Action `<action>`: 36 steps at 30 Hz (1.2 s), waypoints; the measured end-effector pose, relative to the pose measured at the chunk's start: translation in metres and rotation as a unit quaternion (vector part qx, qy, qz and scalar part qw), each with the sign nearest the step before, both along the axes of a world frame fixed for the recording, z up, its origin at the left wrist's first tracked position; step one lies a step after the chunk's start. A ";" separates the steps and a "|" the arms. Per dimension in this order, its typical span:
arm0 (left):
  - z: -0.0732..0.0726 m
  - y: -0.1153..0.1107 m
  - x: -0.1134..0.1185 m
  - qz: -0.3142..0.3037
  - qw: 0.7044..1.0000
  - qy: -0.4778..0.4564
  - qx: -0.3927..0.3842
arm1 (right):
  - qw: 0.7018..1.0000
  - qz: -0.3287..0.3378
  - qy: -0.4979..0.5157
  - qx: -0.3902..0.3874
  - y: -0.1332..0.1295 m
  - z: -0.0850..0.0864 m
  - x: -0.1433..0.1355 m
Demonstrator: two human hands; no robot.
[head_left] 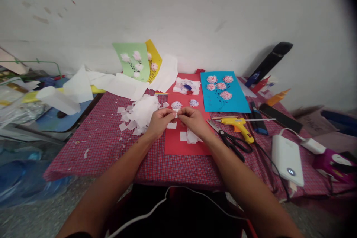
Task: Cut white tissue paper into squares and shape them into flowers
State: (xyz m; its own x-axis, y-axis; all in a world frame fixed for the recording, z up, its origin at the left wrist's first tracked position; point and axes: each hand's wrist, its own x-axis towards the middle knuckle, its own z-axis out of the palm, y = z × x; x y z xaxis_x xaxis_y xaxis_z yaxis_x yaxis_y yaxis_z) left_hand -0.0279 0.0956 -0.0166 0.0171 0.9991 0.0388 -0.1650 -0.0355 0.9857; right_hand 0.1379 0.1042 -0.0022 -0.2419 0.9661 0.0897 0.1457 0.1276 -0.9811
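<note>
The left hand (pixel 161 119) and right hand (pixel 193 119) each have their grip pinched on one white paper piece (pixel 176 111) above the red sheet (pixel 174 147). Two speckled flowers (pixel 176 105) lie on that sheet; right of it, one blue sheet (pixel 240 98) bears five pink-and-white flowers (pixel 221 86).

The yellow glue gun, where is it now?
In the head view, the yellow glue gun lies on the table to the right of the right hand, between the blue card and the scissors.
</note>
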 end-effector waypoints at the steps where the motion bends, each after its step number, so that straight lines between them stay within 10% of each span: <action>1: 0.000 0.000 0.000 -0.002 1.000 -0.005 -0.002 | 1.000 0.000 -0.007 0.009 -0.001 0.000 0.000; 36: -0.003 -0.001 -0.002 0.006 0.995 0.087 0.038 | 0.999 -0.004 -0.038 0.029 -0.002 0.003 0.002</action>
State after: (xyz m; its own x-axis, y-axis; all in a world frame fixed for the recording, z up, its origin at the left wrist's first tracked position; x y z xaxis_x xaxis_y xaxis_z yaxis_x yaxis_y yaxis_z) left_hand -0.0301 0.0946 -0.0194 0.0178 0.9936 0.1113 0.0095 -0.1115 0.9937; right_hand 0.1400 0.1020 0.0008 -0.2417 0.9619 0.1276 0.2217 0.1827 -0.9578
